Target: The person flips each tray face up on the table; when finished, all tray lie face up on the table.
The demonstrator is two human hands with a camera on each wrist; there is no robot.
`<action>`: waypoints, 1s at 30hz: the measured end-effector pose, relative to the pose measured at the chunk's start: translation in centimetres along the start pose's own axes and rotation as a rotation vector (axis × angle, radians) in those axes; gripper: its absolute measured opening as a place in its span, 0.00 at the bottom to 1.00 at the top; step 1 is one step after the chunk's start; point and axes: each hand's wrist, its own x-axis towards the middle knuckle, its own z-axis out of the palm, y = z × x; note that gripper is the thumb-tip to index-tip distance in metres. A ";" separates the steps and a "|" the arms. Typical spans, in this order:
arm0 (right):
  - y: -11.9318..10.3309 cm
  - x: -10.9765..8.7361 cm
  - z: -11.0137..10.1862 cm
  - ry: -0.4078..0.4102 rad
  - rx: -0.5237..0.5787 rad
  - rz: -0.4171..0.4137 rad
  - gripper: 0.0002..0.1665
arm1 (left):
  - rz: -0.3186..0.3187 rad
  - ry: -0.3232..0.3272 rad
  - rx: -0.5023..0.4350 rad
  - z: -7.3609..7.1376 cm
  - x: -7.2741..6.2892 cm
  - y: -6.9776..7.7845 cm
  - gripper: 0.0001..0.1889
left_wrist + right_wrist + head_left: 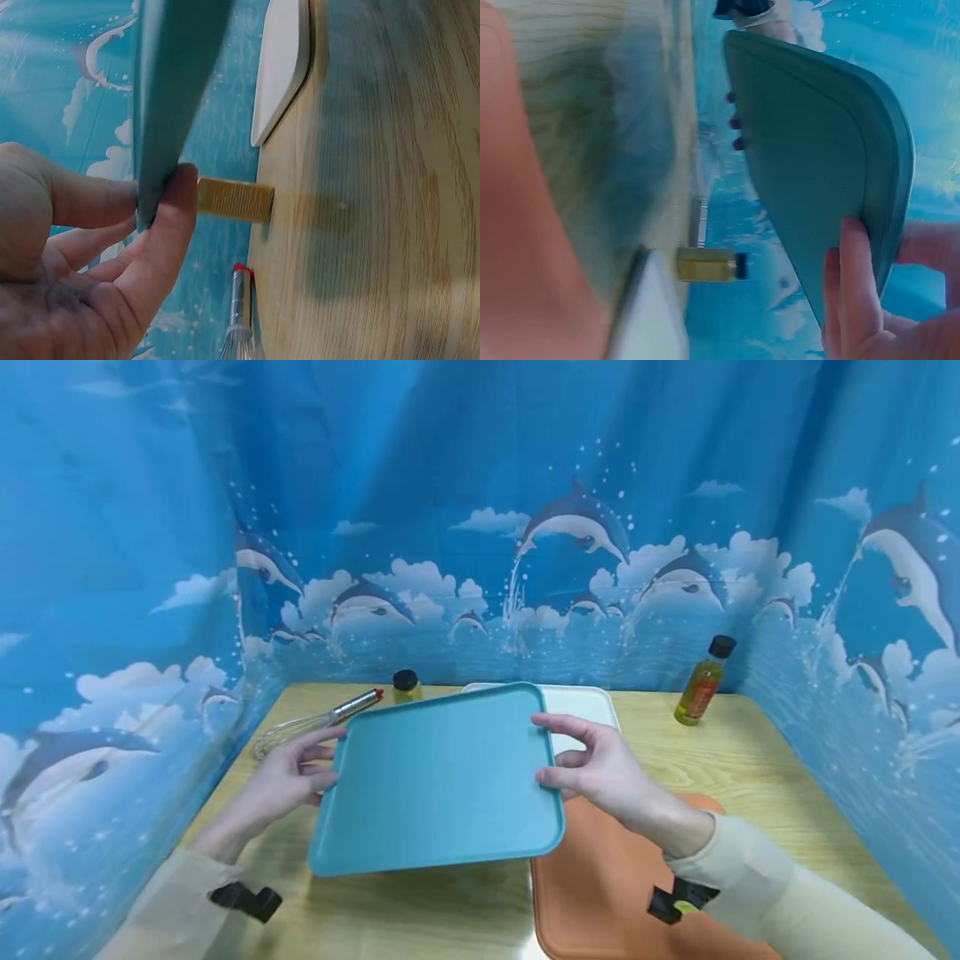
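A teal rectangular tray (442, 781) with a low rim is held up off the table between both hands, tilted so that its inside faces the head camera. My left hand (288, 772) pinches its left short edge; in the left wrist view the thumb is on one side and a finger (169, 225) on the other. On the opposite short edge, my right hand (600, 768) grips the rim. The right wrist view shows the tray's underside (810, 142) with fingers of the right hand (900, 292) against it. Part of the white tray is hidden behind the teal one.
An orange tray (607, 893) lies at the front right, partly under the right forearm. Behind stands a white tray (581, 700). A whisk (322, 720) and a black-capped jar (406, 685) are at the back left, an oil bottle (702, 683) at the back right. Dolphin-printed curtains (480, 527) surround the table (420, 910).
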 end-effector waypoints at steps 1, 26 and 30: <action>0.3 0.1 0.0 0.010 -0.013 0.011 0.46 | 0.002 -0.001 0.009 -0.2 -0.1 0.0 0.39; 7.2 1.4 6.3 -0.098 -0.004 0.228 0.50 | -0.080 -0.151 0.071 -5.2 -0.8 -5.0 0.39; 7.4 1.8 7.1 -0.100 -0.070 0.249 0.50 | -0.081 -0.155 0.066 -5.4 -0.7 -6.0 0.39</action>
